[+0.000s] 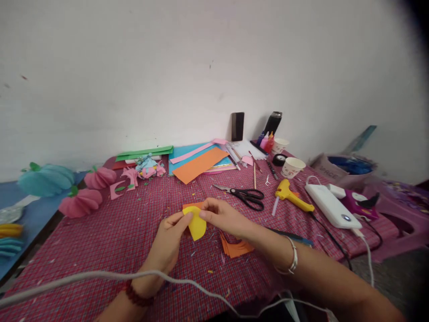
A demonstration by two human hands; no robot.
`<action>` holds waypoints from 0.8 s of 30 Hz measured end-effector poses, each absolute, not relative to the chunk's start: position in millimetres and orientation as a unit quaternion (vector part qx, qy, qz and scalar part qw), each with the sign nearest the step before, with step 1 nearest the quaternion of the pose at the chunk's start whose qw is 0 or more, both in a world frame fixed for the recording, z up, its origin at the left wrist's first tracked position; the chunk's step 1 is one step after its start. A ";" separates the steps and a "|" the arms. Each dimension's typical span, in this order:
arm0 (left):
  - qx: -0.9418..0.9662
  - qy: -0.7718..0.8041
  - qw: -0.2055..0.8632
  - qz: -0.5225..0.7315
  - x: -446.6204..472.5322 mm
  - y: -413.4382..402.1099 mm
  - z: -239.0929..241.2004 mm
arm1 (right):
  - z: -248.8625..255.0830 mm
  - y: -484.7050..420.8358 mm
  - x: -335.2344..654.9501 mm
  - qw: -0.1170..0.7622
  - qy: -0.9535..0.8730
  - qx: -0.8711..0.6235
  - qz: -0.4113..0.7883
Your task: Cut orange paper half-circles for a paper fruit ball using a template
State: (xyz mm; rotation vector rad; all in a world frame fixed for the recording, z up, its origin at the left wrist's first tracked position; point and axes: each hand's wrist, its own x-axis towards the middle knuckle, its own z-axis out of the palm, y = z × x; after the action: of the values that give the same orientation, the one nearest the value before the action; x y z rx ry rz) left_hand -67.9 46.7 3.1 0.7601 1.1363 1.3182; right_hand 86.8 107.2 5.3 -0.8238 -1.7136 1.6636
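Observation:
A yellow piece of paper (197, 229) with a curved outline is pinched between both hands over the table. My left hand (172, 232) grips its left edge with thumb and fingers. From the upper right, my right hand (223, 214) holds the top of it. Just behind the yellow piece shows a strip of orange paper (191, 205); whether a hand holds it too, I cannot tell. Under my right forearm lies a stack of orange paper pieces (236, 248). Black-handled scissors (246, 194) rest partly open beyond my right hand.
A yellow glue gun (291, 197), a white power bank (331, 205) and a paper cup (292, 168) stand at right. Paper sheets (201, 164) lie at the back. Pink paper pumpkins (82, 202) sit at left. A white cable (174, 279) crosses in front of my left forearm.

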 end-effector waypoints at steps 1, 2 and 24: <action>0.325 0.484 0.582 0.567 -67.8 45.9 3.6 | 3.4 106.9 83.0 0.306 -0.627 -0.311 0.645; 0.323 0.480 0.583 0.570 -67.8 45.1 4.0 | 1.6 106.9 80.8 0.312 -0.604 -0.307 0.666; 0.417 0.371 0.660 0.503 -72.9 38.5 -9.0 | -15.9 100.4 90.8 0.264 -0.329 -0.204 0.884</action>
State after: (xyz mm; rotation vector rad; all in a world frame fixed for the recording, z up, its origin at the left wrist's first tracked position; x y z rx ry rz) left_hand -72.9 38.5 -9.0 0.9445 0.8390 1.1388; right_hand 90.8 100.4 -15.9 -0.5514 -0.8886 2.3891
